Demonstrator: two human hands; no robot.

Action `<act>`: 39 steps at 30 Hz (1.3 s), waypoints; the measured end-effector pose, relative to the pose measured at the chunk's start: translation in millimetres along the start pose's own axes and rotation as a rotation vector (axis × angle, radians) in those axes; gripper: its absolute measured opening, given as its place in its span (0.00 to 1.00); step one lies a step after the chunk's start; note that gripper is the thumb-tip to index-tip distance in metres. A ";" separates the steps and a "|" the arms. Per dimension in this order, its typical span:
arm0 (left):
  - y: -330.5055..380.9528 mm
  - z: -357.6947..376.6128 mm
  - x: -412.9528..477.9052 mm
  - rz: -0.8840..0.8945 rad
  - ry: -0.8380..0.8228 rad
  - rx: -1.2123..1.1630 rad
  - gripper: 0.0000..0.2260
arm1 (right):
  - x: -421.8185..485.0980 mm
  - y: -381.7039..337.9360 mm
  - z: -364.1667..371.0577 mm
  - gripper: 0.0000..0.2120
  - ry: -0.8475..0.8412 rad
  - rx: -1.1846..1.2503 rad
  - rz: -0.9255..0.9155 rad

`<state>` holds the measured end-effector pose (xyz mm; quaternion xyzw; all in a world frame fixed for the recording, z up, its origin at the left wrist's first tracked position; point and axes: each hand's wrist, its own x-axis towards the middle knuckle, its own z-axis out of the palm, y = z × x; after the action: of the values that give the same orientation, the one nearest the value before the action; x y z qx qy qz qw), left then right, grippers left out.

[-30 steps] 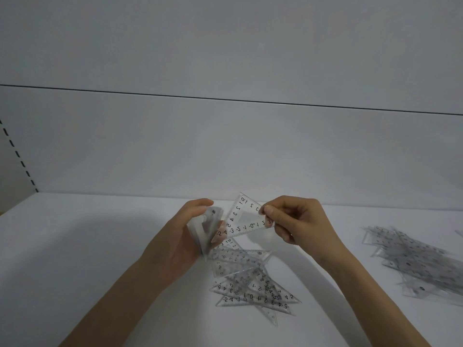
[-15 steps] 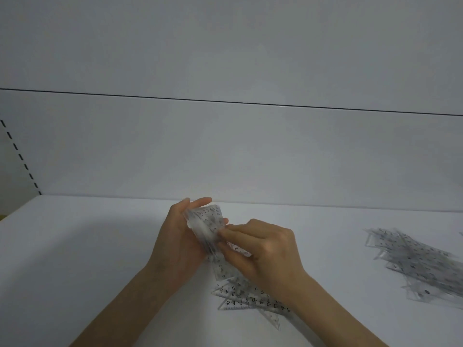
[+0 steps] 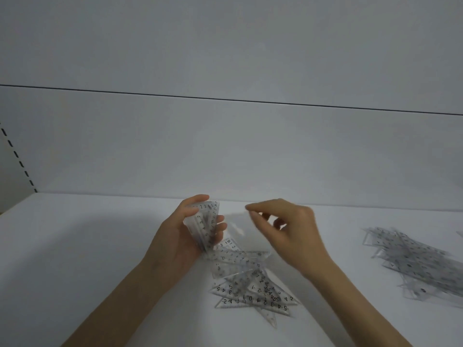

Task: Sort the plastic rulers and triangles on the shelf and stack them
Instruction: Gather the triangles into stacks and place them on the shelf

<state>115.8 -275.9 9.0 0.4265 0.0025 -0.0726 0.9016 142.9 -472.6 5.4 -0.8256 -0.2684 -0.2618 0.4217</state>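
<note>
Clear plastic triangles (image 3: 205,224) stand on edge as a small stack in the left hand (image 3: 180,241), thumb behind them and fingertips curled round the front, just above the white shelf (image 3: 100,246). Below and right of that stack, a loose pile (image 3: 248,284) of more printed triangles lies overlapping on the shelf. The right hand (image 3: 288,229) hovers above this pile, apart from the stack, blurred, fingers loosely bent with nothing visibly held. Well to the right lies a second heap (image 3: 413,264). A pale back wall (image 3: 225,151) rises behind.
</note>
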 end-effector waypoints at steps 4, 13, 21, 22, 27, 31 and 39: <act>3.4 -4.3 1.1 0.061 0.054 -0.047 0.13 | 3.7 17.9 -19.0 0.16 -0.471 -0.195 0.184; 6.7 -7.5 1.4 0.111 0.081 -0.098 0.13 | -0.7 14.9 -10.3 0.16 -0.747 -0.210 -0.013; 10.3 -10.5 1.9 0.186 0.168 -0.115 0.07 | -2.3 10.2 -15.5 0.06 -0.350 -0.073 -0.051; 10.2 -11.3 1.8 0.195 0.179 -0.119 0.06 | -1.5 8.3 -16.3 0.06 -0.274 0.017 0.036; 5.9 -7.7 2.5 0.170 0.169 -0.123 0.06 | 3.4 -1.5 -17.5 0.08 -0.100 0.331 0.326; -0.6 -6.1 2.4 0.155 0.150 -0.111 0.08 | -1.0 0.0 -5.9 0.09 0.117 0.159 0.274; -8.2 -0.8 1.0 0.081 0.080 0.031 0.15 | -15.0 -17.1 36.2 0.09 0.055 -0.264 -0.334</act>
<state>115.8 -280.5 2.1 0.4426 0.0202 -0.0190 0.8963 128.2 -437.1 -13.4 -0.8101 -0.3534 -0.3836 0.2679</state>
